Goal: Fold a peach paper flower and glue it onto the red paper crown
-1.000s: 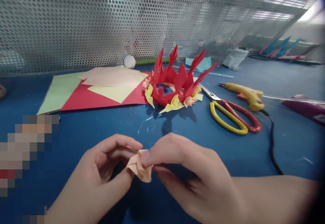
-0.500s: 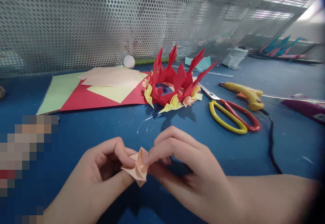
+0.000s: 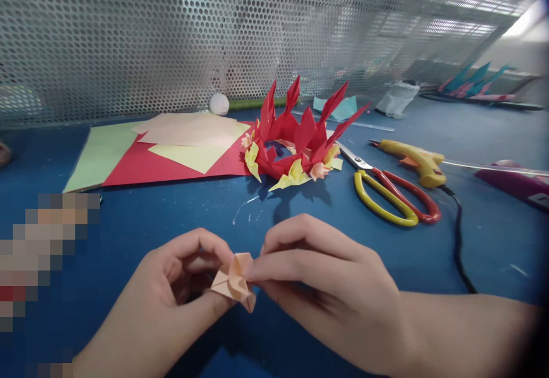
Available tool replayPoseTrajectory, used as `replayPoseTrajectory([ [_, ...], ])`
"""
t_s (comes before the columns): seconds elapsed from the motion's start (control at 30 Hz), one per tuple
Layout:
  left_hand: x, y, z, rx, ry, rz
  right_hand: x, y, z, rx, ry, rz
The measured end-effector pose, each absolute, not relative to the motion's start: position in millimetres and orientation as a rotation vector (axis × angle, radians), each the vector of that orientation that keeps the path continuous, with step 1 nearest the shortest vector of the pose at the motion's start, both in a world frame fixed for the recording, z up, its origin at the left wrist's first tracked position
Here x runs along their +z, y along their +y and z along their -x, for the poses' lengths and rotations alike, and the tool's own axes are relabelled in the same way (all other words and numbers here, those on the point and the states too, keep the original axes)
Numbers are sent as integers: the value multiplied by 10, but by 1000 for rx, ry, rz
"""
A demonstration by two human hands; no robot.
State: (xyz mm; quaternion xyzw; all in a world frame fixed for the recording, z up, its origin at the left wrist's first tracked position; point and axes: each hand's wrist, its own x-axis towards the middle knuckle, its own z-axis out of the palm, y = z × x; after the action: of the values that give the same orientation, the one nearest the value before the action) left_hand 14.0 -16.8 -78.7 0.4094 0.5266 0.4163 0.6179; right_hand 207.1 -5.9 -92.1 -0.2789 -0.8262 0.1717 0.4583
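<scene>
Between my two hands is a small peach origami flower (image 3: 235, 284) with folded, pointed petals. My left hand (image 3: 171, 292) pinches its left side, thumb in front and index finger behind. From the right, my right hand (image 3: 334, 292) grips a petal at the flower's right edge between thumb and fingertips. Beyond my hands stands a red paper crown (image 3: 305, 129) with tall folded points. Yellow and peach paper flowers sit around its base.
Scissors (image 3: 386, 192) with yellow and red handles lie right of the crown, beside a yellow glue gun (image 3: 414, 158) with a black cord. Coloured paper sheets (image 3: 184, 166) lie at left. A perforated metal screen (image 3: 171, 40) rises behind. A pixelated area covers the left edge.
The peach flower has turned slightly and shifted a little right. My left index finger has moved from its front to behind its top edge; my right fingers still hold its right side.
</scene>
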Motion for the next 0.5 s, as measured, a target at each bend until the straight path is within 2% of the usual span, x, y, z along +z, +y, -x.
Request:
replayPoseTrajectory([
  [0.5, -877, -100, -48, 881, 1105, -985, -955, 9, -2030, 301, -2064, 618],
])
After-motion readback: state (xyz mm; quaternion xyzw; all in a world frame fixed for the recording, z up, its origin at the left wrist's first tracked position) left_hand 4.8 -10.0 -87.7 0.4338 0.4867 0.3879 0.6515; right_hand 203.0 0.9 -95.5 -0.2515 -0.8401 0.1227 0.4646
